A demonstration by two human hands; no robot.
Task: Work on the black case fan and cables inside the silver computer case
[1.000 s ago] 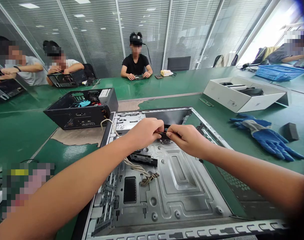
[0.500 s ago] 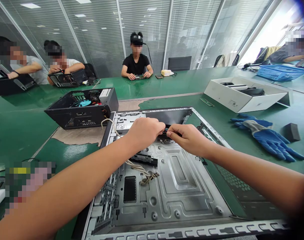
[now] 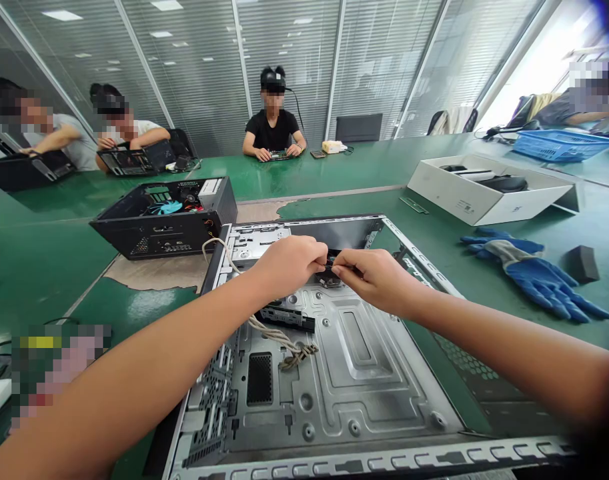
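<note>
An open metal computer case (image 3: 409,400) lies flat in front of me. My left hand (image 3: 295,263) and my right hand (image 3: 371,275) meet over its far part, fingertips pinched close together. Between them shows a small black part (image 3: 329,272), mostly covered by my fingers, so its kind is unclear. Below my left hand a black slotted bracket (image 3: 289,317) rests inside the case. Beside it, a beige cable (image 3: 271,333) runs over the case's left edge and ends in a knotted bundle on the metal floor.
Beyond the left edge stands a black computer case (image 3: 169,223) with a blue fan inside. To the right are a white box (image 3: 464,193), blue gloves (image 3: 534,277) and a dark block (image 3: 581,264). Several people work around the green table (image 3: 324,172).
Both hands stay over the same spot, fingertips shifted only slightly around the black part. The case, bracket and cable have not visibly moved.
</note>
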